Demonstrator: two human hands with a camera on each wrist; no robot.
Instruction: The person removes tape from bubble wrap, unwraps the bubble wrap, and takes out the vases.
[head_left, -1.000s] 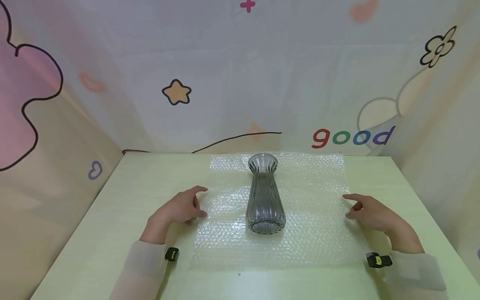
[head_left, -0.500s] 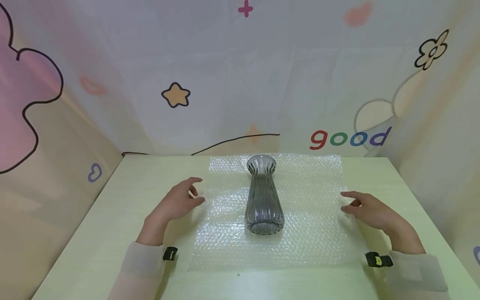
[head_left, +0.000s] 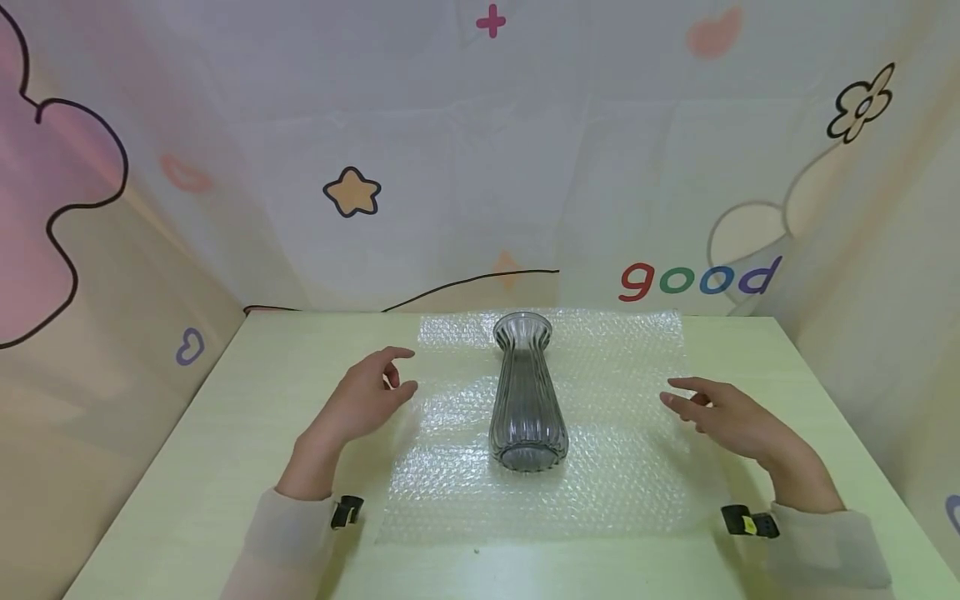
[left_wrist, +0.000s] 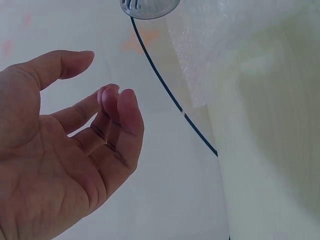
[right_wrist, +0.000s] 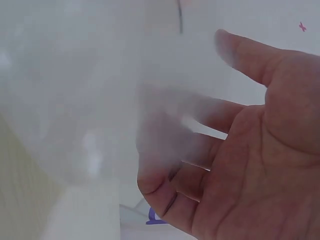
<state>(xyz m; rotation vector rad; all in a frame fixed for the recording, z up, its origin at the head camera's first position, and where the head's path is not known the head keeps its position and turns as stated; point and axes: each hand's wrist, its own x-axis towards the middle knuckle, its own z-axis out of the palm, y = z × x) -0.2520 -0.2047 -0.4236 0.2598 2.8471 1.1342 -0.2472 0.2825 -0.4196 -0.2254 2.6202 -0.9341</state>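
Ribbed glass vase (head_left: 529,400), grey and see-through, lying on its side on a sheet of clear bubble wrap (head_left: 622,475). Its flared mouth points away from the person and its round base faces them; it lies near the middle of the sheet from side to side, between the two hands and well apart from both. The bubble wrap is spread flat across a pale table (head_left: 202,475), its far edge near the back of the tabletop.

The left hand (head_left: 365,400) hovers at the sheet's left edge, its thumb and index finger spread apart and the other fingers loosely bent. The right hand (head_left: 735,417) is at the opposite edge, fingertips above the wrap, fingers relaxed and slightly bent. In the right wrist view its fingertips are hazy, but the thumb stands clear of the fingers.

Both arms wear pale sleeves (head_left: 828,542) and black wristbands (head_left: 347,512). Behind the table hangs a pale fabric backdrop (head_left: 450,142) printed with an orange star, a flower and the word "good" in coloured letters.
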